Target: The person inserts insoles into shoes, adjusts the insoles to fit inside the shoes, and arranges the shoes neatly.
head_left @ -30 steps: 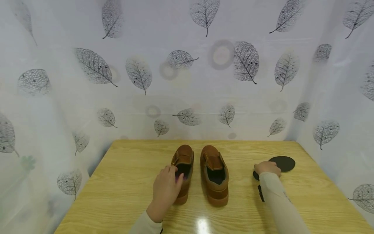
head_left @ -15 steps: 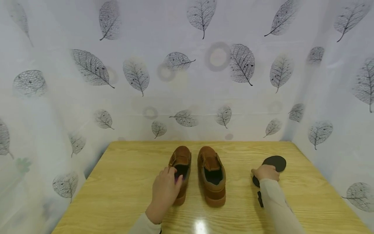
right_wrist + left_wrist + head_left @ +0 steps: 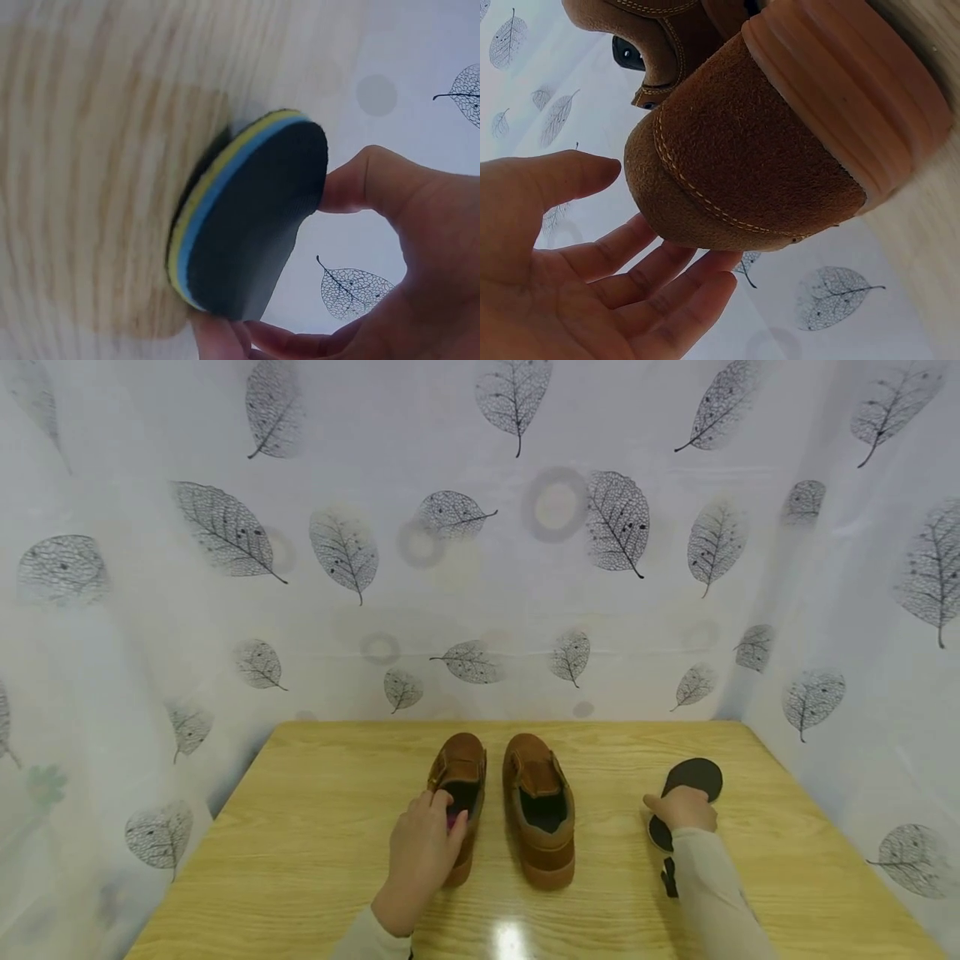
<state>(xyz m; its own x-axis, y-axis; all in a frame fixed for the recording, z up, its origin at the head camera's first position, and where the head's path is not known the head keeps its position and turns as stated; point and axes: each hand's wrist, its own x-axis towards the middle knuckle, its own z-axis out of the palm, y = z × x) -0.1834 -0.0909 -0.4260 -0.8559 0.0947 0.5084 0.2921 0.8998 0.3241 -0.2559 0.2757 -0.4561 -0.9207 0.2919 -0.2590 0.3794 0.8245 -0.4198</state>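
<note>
Brown, rough-napped leather covers the left shoe [image 3: 459, 767], its heel edged with yellow stitching below a paler, rounded collar; the thick ribbed sole is a smoother orange-brown; the right shoe [image 3: 549, 856] matches it, with a strip of light wood between the two. Black covers the broad face of the insole [image 3: 255, 206], a curved, rounded pad whose edge shows bands of blue and yellow; the right hand [image 3: 686, 810] grasps it, thumb on one side and fingers on the other, to the right of both shoes; whether the pad's lower end touches the wood I cannot tell.

The left hand [image 3: 422, 852] is at the heel of the left shoe, relaxed rather than clenched, thumb and gently bent fingers spread around the collar; whether the fingertips press on it is hidden.

Yellowish wood grain runs across the table [image 3: 330, 818], where a small bright reflection shines near the front; pale sheeting [image 3: 465, 602] printed with dark skeleton leaves and soft grey rings hangs behind and at both sides; a small black object [image 3: 670, 878] shows beside the right sleeve [image 3: 712, 881].

Both shoes have their mouths uppermost; the right one shows a dark lining; inside the left, beside the thumb, is a purple patch [image 3: 452, 820].
</note>
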